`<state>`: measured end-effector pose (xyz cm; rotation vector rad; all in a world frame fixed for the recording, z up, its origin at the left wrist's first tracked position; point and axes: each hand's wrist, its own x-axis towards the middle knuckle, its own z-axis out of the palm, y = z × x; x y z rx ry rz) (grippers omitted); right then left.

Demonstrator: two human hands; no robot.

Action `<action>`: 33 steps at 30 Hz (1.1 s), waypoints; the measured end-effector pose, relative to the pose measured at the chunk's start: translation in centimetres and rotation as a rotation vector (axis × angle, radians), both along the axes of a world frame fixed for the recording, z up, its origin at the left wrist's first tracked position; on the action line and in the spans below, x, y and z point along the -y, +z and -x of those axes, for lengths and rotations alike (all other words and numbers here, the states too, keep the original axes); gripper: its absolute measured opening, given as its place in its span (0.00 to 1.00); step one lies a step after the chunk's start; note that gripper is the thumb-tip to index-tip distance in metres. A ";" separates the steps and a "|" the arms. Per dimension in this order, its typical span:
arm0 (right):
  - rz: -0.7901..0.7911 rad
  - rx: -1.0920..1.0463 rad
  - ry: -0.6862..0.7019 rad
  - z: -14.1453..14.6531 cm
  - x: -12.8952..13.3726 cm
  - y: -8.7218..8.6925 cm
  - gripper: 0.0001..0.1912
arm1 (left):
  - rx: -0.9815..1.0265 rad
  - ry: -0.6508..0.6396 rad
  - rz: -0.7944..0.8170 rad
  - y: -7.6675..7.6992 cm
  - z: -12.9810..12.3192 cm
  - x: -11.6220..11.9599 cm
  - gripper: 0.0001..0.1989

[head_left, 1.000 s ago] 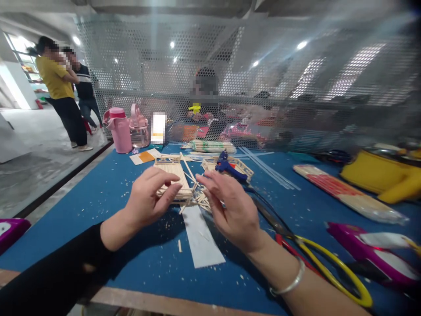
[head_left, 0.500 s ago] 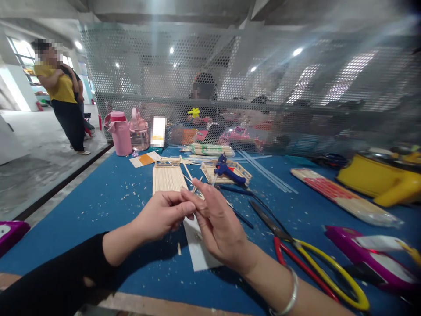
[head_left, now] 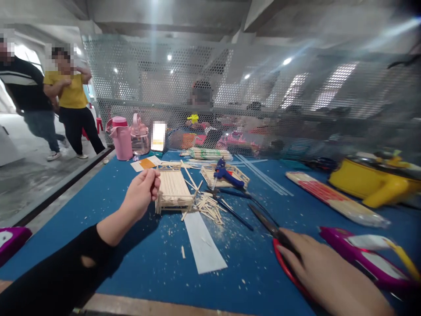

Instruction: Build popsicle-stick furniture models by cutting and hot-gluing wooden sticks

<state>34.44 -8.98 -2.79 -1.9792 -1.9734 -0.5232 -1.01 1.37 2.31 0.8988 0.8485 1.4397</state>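
Note:
My left hand (head_left: 140, 193) is raised beside a small bed-like frame of wooden sticks (head_left: 176, 186), its fingers curled into a pinch. Whatever it holds, if anything, is hidden by the fingers. Over at the right, my right hand (head_left: 319, 267) lies over the handles of large scissors (head_left: 268, 221), thumb on one side and fingers on the other. The blades point away to the upper left, and a red handle shows below the thumb. Short cut sticks (head_left: 210, 208) are heaped beside the stick frame, next to a strip of white paper (head_left: 204, 245).
A blue glue gun (head_left: 226, 173) rests on a second stick frame (head_left: 210, 175), with dark pliers (head_left: 233, 210) in front. Packaged sticks (head_left: 332, 199), a purple device (head_left: 368, 254) and a yellow pot (head_left: 365, 177) stand right. Behind are a pink flask (head_left: 121, 140) and a perforated screen (head_left: 263, 92).
My hands have parted: the left moved up and left, while the right went right and down onto the scissors. The stick frame now shows fully. Another person has appeared at far left.

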 end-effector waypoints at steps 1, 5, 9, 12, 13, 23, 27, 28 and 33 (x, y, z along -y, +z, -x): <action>0.016 -0.014 0.032 -0.9 0.7 -0.6 0.20 | 0.001 0.035 -0.009 -0.2 0.2 -0.3 0.09; -0.001 -0.085 0.117 -0.6 2.0 -1.0 0.22 | 0.025 0.097 -0.002 -0.2 0.8 -0.9 0.14; 0.000 -0.133 0.162 2.7 2.0 -0.5 0.20 | 0.060 0.057 0.123 -0.2 0.9 -1.1 0.17; 0.082 -0.143 0.126 4.2 1.4 -0.1 0.20 | 0.112 0.072 0.212 -0.5 0.9 -1.5 0.15; 0.126 -0.138 0.113 4.3 1.0 0.2 0.20 | 0.125 0.083 0.231 -0.6 0.9 -1.7 0.13; 0.356 -0.063 -0.048 5.1 -10.3 7.3 0.17 | -0.011 0.043 0.179 -1.1 1.7 -2.3 0.09; 0.310 -0.119 -0.097 5.9 -16.9 6.0 0.20 | -0.224 -0.060 0.036 -1.2 2.0 -1.5 0.04; 0.318 -0.142 -0.103 5.9 -18.1 5.5 0.20 | -0.364 -0.096 -0.043 -1.2 2.1 -1.4 0.05; 0.262 -0.280 -0.063 5.1 -20.1 3.7 0.19 | -1.059 -0.259 -0.419 -2.4 2.2 -1.5 0.17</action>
